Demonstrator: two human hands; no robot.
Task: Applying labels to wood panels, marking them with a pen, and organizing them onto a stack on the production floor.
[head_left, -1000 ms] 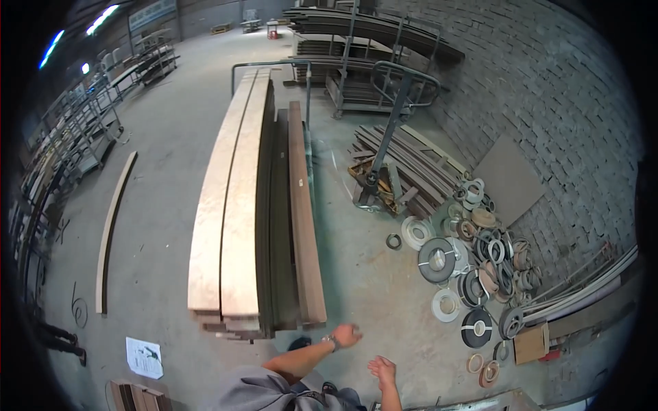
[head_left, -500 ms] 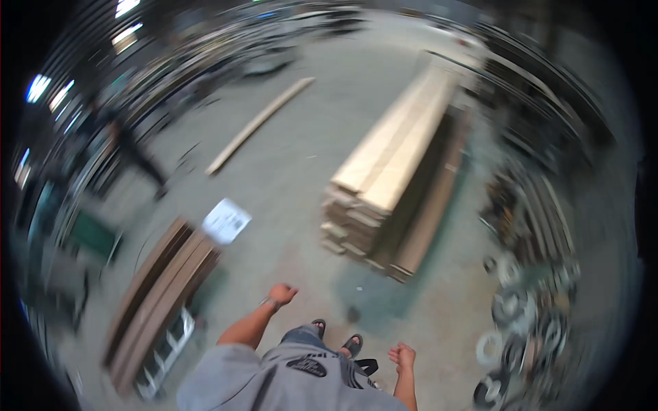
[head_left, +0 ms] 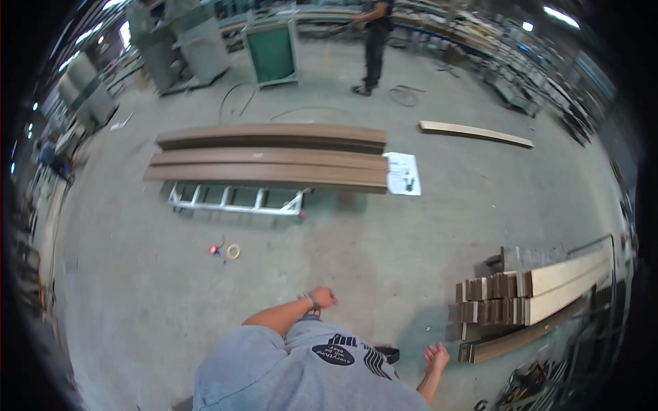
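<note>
My left hand [head_left: 325, 296], with a band at the wrist, hangs in front of me with its fingers curled in. No object shows in it. Lower right, my right hand [head_left: 436, 356] is held with loosely bent fingers, somewhat apart, and carries nothing. It is nearest to a stack of boards [head_left: 493, 299] with pale faces and brown ends. Farther off, long brown profiled boards [head_left: 274, 164] lie across a low white metal rack [head_left: 226, 200]. A printed white sheet [head_left: 404, 174] sticks out at their right end.
A single pale plank [head_left: 476, 133] lies on the floor at the back right. A roll of tape [head_left: 234, 252] lies by a small red item [head_left: 214, 250]. Beyond the boards stand a green-panelled frame [head_left: 271, 53] and a person in dark clothes [head_left: 375, 44]. Scrap pieces [head_left: 531, 390] are at lower right.
My view has swung left: the brown boards now lie across the front, and the pale-faced stack has shifted to the lower right. Both hands stay low, holding nothing visible.
</note>
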